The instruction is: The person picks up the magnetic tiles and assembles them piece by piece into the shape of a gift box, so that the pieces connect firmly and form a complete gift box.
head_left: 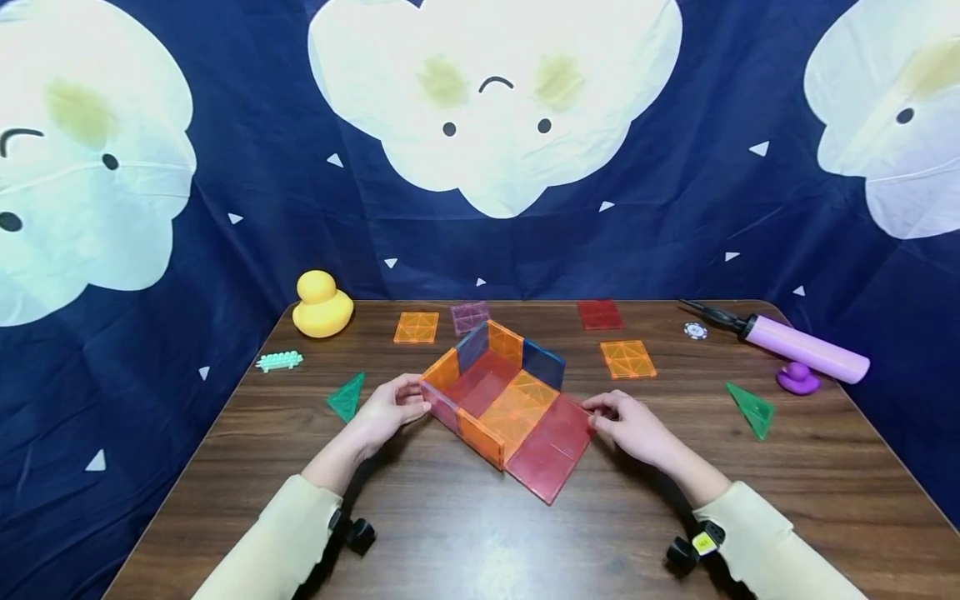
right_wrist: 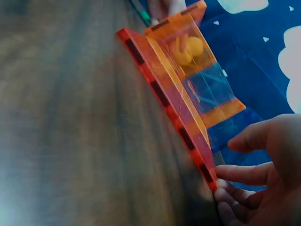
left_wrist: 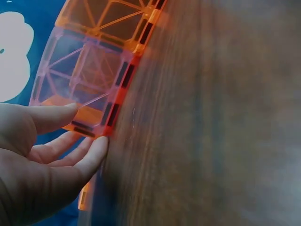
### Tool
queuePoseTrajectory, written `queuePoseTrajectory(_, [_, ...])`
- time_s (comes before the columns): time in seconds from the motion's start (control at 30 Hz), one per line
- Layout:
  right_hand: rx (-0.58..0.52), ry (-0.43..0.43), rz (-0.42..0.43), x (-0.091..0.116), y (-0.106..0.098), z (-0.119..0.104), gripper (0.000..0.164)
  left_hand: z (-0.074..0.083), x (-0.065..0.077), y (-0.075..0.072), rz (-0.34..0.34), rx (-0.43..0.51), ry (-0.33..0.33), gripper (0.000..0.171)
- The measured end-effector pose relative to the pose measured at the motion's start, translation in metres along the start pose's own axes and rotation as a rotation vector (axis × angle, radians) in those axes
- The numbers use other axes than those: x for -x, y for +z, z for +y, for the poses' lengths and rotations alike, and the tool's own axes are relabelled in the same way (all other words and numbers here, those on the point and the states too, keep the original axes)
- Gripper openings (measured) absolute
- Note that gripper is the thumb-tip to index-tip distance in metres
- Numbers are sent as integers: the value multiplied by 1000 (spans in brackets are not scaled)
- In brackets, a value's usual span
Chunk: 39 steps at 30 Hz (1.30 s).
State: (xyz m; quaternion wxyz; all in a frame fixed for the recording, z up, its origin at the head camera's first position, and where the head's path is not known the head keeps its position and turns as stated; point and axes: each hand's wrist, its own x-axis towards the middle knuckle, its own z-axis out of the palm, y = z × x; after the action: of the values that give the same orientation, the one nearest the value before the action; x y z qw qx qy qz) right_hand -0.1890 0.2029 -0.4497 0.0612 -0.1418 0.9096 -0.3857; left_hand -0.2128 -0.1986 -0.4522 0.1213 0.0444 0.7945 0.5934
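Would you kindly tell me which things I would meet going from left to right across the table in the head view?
Mint-green toy, yellow duck, green triangle tile, left hand, tile structure, right hand, round chip, second green triangle tile, purple duck.

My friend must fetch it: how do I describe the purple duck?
At the table's right edge, find the long pump. The purple duck sits just on its near side. It is darker than the pump and rounded, unlike the flat green triangle nearby.
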Motion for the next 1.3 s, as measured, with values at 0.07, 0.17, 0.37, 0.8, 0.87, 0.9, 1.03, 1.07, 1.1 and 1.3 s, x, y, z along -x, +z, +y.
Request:
queuePoseTrajectory(0.07, [0,-40,-34,6,0,2,28,1,-8,1,17,-21,14,43])
queuePoseTrajectory(0.17, [13,-136,-104,16,0,5,32,3,-18,0,33,-19,29,43])
queuePoseTrajectory(0.37, [72,-333,-234,33,2,5,40,7,-35,1,-4,52,43,48])
queuePoseTrajectory(0.8, [-51,-327,-99,19,4,14,42,8,-21,14,139,17,73,43])
queuePoseTrajectory(0.87, [-165,-264,-83,8,-3,15,39,11,-2,16,259,-121,147,36])
queuePoseTrajectory(0.9, [-230,-230,-78,1,-7,15,39,14,8,17,311,-185,199,32])
queuePoseTrajectory(1.03, [-464,-114,-80,-29,-15,8,49,27,51,28,398,-400,530,24])
queuePoseTrajectory(1.07, [-524,-87,-89,-38,-15,6,51,30,61,33,381,-442,626,23])
queuePoseTrajectory(1.1, [-579,-68,-98,-46,-15,3,53,33,70,38,353,-493,724,22])
queuePoseTrajectory(1.3, [-737,-26,-98,-83,-3,-12,58,40,99,84,49,-770,1093,23])
